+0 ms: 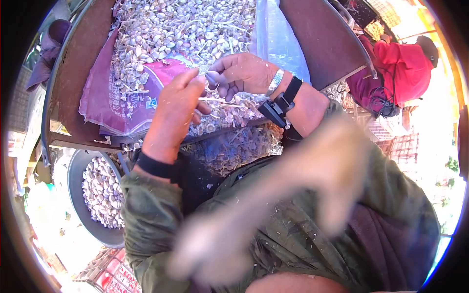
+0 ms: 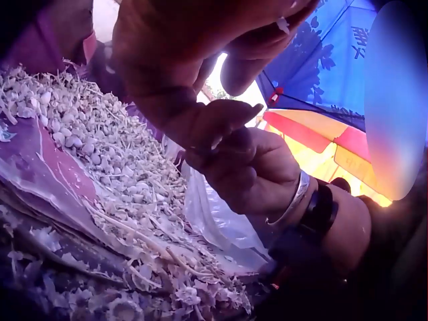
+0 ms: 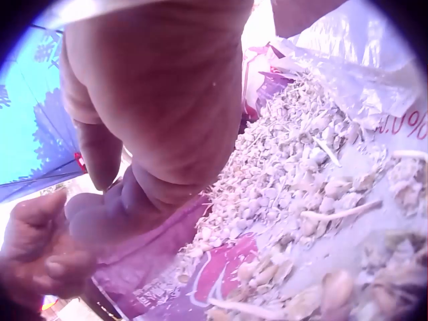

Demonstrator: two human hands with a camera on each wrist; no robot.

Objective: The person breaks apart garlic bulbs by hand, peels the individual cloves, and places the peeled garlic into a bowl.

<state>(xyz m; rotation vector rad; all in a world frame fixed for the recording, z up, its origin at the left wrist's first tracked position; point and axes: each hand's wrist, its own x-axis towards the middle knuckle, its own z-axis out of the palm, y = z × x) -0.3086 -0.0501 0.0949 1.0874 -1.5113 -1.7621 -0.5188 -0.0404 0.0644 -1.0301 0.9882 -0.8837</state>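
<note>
Cloves that look like garlic lie in a heap (image 1: 185,29) with dry skins and stalks. Above its near edge my two hands meet at the fingertips. My right hand (image 1: 246,73) has curled fingers and pinches a small purplish clove (image 1: 213,78) between thumb and finger. The thumb and forefinger of my left hand (image 1: 173,110) reach to that clove; whether they grip it is hidden. A thin dry stalk (image 1: 222,102) shows just below the fingers. In the left wrist view, the right hand (image 2: 257,170) is bent inwards; the right wrist view shows the left hand (image 3: 43,251) with bent fingers.
A round tub (image 1: 73,180) of cloves stands at lower left. Printed purple sheeting (image 1: 97,105) and clear plastic (image 1: 283,39) lie under the heap, between brown side panels (image 1: 322,39). A person in red (image 1: 403,73) is at upper right. A blurred pale shape (image 1: 273,190) crosses the foreground.
</note>
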